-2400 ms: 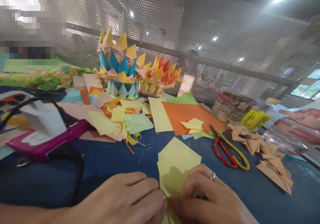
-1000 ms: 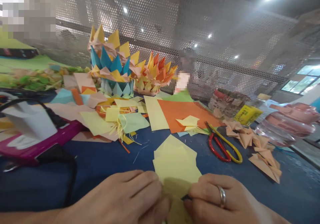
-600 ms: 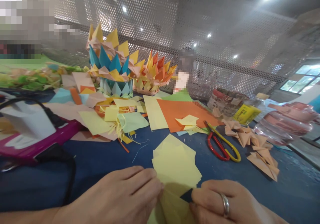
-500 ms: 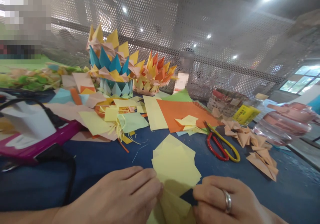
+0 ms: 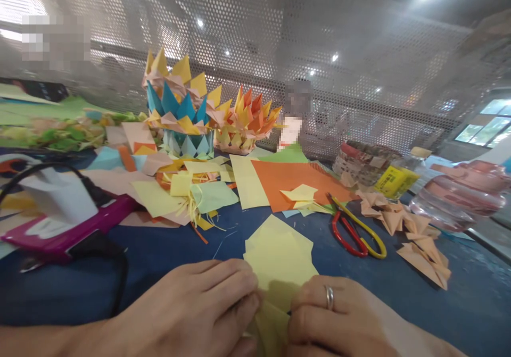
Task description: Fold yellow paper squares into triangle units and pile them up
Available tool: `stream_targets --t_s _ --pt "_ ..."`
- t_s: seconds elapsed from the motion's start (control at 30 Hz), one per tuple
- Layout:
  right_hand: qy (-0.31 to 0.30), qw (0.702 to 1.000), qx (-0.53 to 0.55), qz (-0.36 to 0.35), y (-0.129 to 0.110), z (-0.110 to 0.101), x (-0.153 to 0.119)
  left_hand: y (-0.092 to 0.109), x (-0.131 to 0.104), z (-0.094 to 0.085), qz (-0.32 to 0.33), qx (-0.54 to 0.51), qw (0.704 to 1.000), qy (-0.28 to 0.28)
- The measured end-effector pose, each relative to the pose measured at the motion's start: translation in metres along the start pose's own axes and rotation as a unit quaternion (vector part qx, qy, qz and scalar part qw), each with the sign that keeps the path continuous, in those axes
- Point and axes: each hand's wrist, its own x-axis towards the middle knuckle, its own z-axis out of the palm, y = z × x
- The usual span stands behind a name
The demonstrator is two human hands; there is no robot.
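Observation:
Between my two hands is a piece of yellow paper (image 5: 272,322), partly folded, at the bottom middle of the head view. My left hand (image 5: 211,304) is closed on its left side, fingertips pressed on the paper. My right hand (image 5: 339,312), with a ring on one finger, pinches its right side; the thumb is mostly hidden. Just beyond lies a loose stack of yellow paper sheets (image 5: 277,245) on the dark blue table. Scissors (image 5: 355,229) with one red and one yellow handle lie to the right of the stack.
Folded peach paper pieces (image 5: 423,250) lie at the right, near a pink clear bottle (image 5: 459,197). An orange sheet (image 5: 295,179) and paper scraps (image 5: 191,187) spread across the middle. Folded-paper crowns (image 5: 187,112) stand behind. A purple power strip (image 5: 72,226) with a black cable is left.
My right hand has moved left, closer to my left hand, and the gap between them has narrowed. The view has shifted slightly. The papers beyond my hands have stayed put.

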Motion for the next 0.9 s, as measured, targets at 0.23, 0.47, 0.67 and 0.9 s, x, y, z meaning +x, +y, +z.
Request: stream_targets --t_s 0.23,0.47,0.67,0.9 --pt "-0.075 0.995 0.058 0.023 0.0 -0.022 0.007 0.005 0.001 -0.008 0.006 0.007 1.0 0.008" --pt "-0.024 0.998 -0.056 0.033 -0.006 -0.008 -0.003 0.004 0.006 -0.005 0.02 0.023 0.999 0.045" --pt "-0.089 0.993 -0.069 -0.017 -0.008 -0.013 -0.003 0.001 0.008 -0.009 0.044 0.004 0.997 0.066" --pt "-0.041 0.981 -0.183 0.041 -0.019 -0.011 0.002 -0.002 0.011 -0.006 0.052 -0.04 0.997 0.048"
